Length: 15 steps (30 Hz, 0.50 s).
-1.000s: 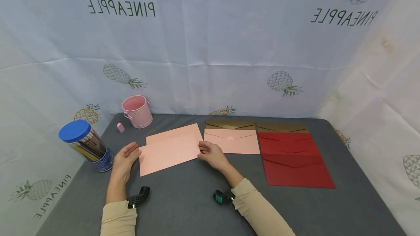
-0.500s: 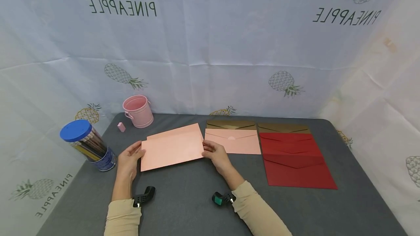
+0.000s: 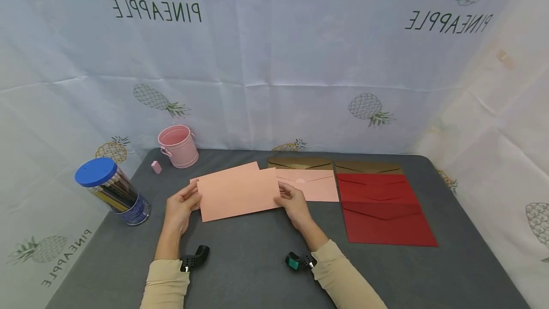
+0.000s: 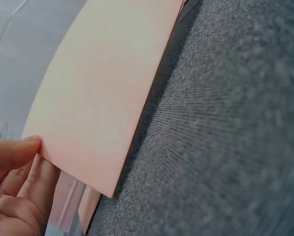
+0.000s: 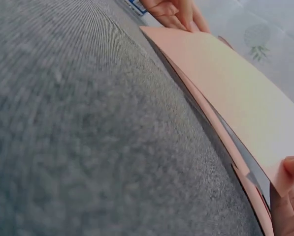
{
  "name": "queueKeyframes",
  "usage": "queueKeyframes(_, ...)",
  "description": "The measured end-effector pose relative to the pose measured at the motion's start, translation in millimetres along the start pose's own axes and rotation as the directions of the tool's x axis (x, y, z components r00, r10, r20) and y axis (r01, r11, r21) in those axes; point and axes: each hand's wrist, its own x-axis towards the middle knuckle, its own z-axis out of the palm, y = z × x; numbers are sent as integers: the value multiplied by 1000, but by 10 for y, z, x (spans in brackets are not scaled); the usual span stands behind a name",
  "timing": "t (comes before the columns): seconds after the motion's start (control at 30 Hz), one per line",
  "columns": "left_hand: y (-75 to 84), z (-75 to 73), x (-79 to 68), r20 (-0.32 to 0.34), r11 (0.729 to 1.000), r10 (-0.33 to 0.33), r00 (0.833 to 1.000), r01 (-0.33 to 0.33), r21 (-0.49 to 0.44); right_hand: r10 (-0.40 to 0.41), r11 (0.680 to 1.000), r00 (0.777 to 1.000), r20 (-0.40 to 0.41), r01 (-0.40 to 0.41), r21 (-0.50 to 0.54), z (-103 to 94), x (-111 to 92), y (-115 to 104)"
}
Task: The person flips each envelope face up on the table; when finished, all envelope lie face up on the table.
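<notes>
A plain-faced pink envelope (image 3: 240, 197) is held between both hands, tilted a little above the dark table. My left hand (image 3: 179, 210) pinches its left edge, thumb on the face and fingers behind. At the right edge, my right hand (image 3: 297, 205) grips a corner between thumb and fingers, seen close in the right wrist view. A second pink envelope (image 3: 226, 172) lies behind, mostly covered by the held one. Overlapped at its left end is another pink envelope (image 3: 316, 190), flap side up. In the left wrist view the held envelope (image 4: 102, 93) bends slightly.
Gold envelopes (image 3: 369, 168) lie along the back, with red envelopes (image 3: 390, 232) overlapping in front at the right. On the left stand a blue-lidded jar of pencils (image 3: 116, 194) and a pink bucket (image 3: 182, 150), with a small pink eraser (image 3: 156, 167) beside it.
Both hands have carried the held envelope to the right and slightly up. It now overlaps the flap-side pink envelope and uncovers less of the one behind it.
</notes>
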Motion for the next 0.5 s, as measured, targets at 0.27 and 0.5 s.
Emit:
queueKeyframes(0.27,10,40,4,3,999,14,1000,-14,41,-28,1000,1000,7,28,12,-35,-6,-18)
queueKeyframes(0.5,252,327,-128,-5,980,177,984,-176,92,-47,996,999,-6,48,77,-117,-57,-243)
